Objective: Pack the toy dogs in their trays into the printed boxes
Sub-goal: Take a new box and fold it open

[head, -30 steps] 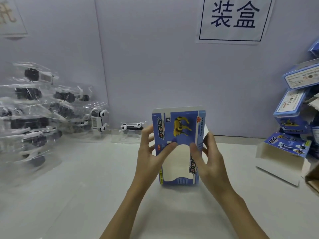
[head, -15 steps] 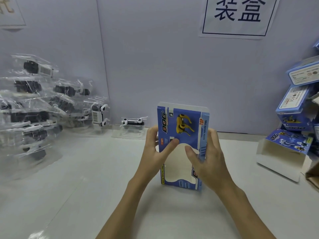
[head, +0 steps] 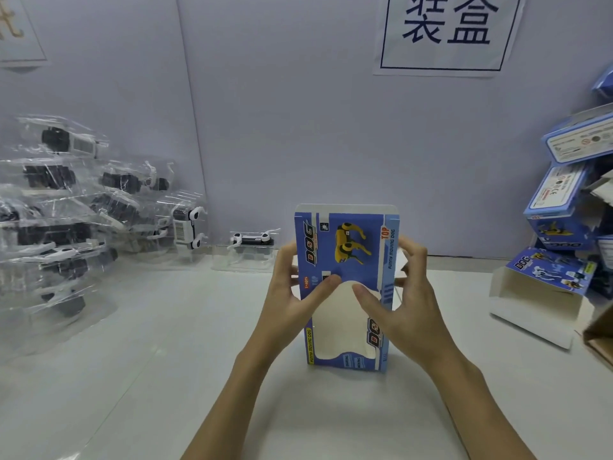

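The blue printed box [head: 345,283] stands upright on the white table [head: 166,343], right in the middle, between both hands. The left hand [head: 292,293] grips its left edge, thumb on the front. The right hand [head: 398,300] grips the right edge, and its fingers now spread wider than a moment ago. The box looks a bit squarer than before. Farther back, one toy dog in a clear tray [head: 252,242] sits by the wall. The pile of trays [head: 66,220] stays at the left.
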The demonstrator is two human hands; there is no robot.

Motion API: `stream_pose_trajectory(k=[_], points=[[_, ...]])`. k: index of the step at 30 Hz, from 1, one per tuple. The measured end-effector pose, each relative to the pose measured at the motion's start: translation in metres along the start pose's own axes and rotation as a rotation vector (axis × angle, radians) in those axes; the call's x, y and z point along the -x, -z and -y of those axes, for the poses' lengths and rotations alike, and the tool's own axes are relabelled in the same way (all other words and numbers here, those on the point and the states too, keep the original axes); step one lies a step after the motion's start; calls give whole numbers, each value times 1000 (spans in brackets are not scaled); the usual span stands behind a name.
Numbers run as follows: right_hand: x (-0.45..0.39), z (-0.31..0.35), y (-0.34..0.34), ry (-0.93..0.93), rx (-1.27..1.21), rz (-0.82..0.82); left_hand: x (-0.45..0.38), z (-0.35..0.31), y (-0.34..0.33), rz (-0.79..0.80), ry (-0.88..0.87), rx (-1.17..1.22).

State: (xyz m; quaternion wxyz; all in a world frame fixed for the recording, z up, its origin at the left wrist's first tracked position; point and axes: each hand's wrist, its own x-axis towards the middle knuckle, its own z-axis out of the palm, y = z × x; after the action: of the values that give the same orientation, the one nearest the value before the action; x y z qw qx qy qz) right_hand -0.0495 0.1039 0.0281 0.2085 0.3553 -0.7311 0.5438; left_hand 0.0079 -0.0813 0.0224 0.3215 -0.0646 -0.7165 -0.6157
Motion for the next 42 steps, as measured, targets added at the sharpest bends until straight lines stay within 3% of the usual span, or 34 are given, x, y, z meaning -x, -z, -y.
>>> stream_pose_trajectory(k=[5, 11, 17, 22, 24, 26, 28, 32, 35, 38, 42], points=[[8, -2, -17, -110, -175, 2, 0, 0, -6, -229, -108, -98], [10, 8, -38, -228, -310, 88, 4, 1, -2, -80, -179, -169], [-2, -6, -17, -229, -440, 11, 5, -8, -2, -44, -41, 28], [0, -14, -12, -311, -438, 96, 12, -8, -15, 263, 0, -55], [1, -11, -15, -307, -495, -4, 12, -5, -18, 207, -24, -75], [5, -6, -17, -250, -564, -125, 11, -1, -18, 29, -83, -239], [11, 6, -20, -143, -509, -141, 10, 0, -22, -75, -117, -373], [16, 23, -39, -88, -337, -33, 13, 7, -20, 76, -191, -465], [10, 19, -28, -135, -371, -135, 9, 9, -14, 26, -233, -314], [6, 10, -12, -189, -413, -143, 4, 1, -16, -141, -90, -99], [7, 8, -5, -192, -445, -86, 3, 4, -9, 10, -4, -51]])
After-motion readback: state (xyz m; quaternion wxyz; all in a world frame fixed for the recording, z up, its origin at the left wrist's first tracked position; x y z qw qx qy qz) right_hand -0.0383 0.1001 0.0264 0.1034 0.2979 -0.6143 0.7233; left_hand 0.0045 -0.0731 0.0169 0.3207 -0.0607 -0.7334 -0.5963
